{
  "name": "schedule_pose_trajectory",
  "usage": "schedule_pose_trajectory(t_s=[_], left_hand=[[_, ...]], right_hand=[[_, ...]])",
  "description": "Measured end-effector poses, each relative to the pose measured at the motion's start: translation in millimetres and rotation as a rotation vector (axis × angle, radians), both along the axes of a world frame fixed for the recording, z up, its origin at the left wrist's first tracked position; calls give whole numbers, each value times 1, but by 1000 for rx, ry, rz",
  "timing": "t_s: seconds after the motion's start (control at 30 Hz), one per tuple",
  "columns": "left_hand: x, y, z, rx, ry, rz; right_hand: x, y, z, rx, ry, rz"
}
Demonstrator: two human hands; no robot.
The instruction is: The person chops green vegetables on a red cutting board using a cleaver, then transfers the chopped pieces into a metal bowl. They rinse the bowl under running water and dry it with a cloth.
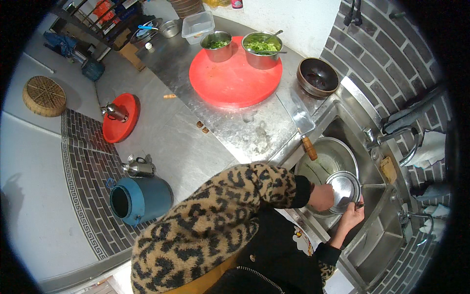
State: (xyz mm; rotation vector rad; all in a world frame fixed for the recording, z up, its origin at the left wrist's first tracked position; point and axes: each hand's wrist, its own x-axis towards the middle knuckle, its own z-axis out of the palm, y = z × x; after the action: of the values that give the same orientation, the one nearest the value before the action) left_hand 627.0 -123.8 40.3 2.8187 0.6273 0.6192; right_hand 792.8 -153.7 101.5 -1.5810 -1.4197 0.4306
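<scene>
Over the left sink basin, a small shiny metal bowl (344, 188) is tilted above a large metal basin (350, 156) that holds some water and a few green bits. My right hand (351, 216) grips the small bowl's near right rim, where a short dark piece sticks out by the fingers. On the bowl's left side, my left hand (321, 197) is closed, its knuckles against the inner wall; its fingertips, and anything in them, are hidden. A cleaver (297, 115) with a wooden handle (308, 148) lies on the counter, its handle reaching over the basin.
A round red board (230, 90) carries two metal pots of chopped greens (264, 46). Brown bowls (318, 78) are stacked by the wall. Two curved taps (413, 147) rise behind the sink (377, 245). A blue barrel (152, 196) and a kettle (139, 167) stand on the floor.
</scene>
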Motion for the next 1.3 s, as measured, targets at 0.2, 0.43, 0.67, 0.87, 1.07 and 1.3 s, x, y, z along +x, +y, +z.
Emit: schedule_pose_trajectory(t_s=[0.2, 0.43, 0.67, 0.87, 1.07, 1.3], left_hand=[[-26, -3, 39, 10, -125, -173], [-60, 23, 60, -32, -18, -403], [-50, 15, 27, 104, 139, -207], [-54, 19, 35, 25, 161, -339], [-49, 19, 30, 30, -115, -294], [-48, 35, 33, -135, 306, -424]], right_hand=[[1, -2, 11, 34, 103, 27], [-12, -7, 16, 21, -192, -132], [-37, -12, 24, -112, -117, -124], [-38, -21, 16, -180, 234, -205], [-25, -22, -8, -171, 300, -164], [-14, -8, -9, -236, 241, -74]])
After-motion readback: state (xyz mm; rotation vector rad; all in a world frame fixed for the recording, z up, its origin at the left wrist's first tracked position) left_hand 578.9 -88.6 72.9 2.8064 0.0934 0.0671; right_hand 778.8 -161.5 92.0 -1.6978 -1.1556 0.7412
